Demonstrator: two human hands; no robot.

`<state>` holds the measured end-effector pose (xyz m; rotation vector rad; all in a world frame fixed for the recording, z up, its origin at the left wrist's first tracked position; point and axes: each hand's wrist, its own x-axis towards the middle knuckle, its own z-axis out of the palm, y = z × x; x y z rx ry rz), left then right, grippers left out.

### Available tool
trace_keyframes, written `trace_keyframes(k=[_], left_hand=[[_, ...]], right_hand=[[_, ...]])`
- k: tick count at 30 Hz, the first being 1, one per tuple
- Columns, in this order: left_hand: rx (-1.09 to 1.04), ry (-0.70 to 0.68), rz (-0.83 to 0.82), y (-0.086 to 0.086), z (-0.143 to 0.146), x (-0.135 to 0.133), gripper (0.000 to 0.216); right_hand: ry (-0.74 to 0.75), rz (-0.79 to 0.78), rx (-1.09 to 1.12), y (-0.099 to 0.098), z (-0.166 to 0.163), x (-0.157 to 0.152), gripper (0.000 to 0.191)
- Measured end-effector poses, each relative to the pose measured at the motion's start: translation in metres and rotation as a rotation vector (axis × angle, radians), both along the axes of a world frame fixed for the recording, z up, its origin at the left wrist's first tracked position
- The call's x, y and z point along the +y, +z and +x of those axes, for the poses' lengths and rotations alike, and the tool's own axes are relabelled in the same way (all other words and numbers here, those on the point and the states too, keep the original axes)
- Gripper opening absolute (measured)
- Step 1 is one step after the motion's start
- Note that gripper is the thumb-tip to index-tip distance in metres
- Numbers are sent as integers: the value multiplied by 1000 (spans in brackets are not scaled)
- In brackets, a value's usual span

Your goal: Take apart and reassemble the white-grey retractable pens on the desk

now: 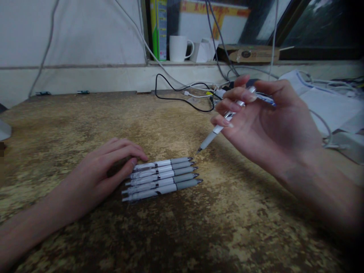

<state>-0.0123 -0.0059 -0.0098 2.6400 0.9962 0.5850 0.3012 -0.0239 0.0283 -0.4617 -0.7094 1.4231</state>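
White pen raised in right hand, left hand touching pen row

The worktop looks like worn wood or laminate, matt and mottled, its brown coating flaked to pale patches. The row of pens near the left hand has glossy white plastic barrels with matt grey, probably rubber, grips and small metal tips. Far off, a mug looks smooth glazed ceramic beside a matt cardboard box.

Both hands and forearms are bare, without sleeves.
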Motion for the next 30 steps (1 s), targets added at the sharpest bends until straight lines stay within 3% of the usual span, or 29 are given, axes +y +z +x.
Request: trace_keyframes(k=[7, 16, 30], left_hand=[[8, -13, 4, 1, 0, 0, 22], [-3, 3, 10, 1, 2, -1, 23], [16, -3, 5, 2, 0, 0, 22]], right_hand=[[23, -9, -38, 0, 0, -1, 3], [-39, -19, -189, 2, -2, -5, 29], [-17, 30, -214, 5, -1, -7, 31]])
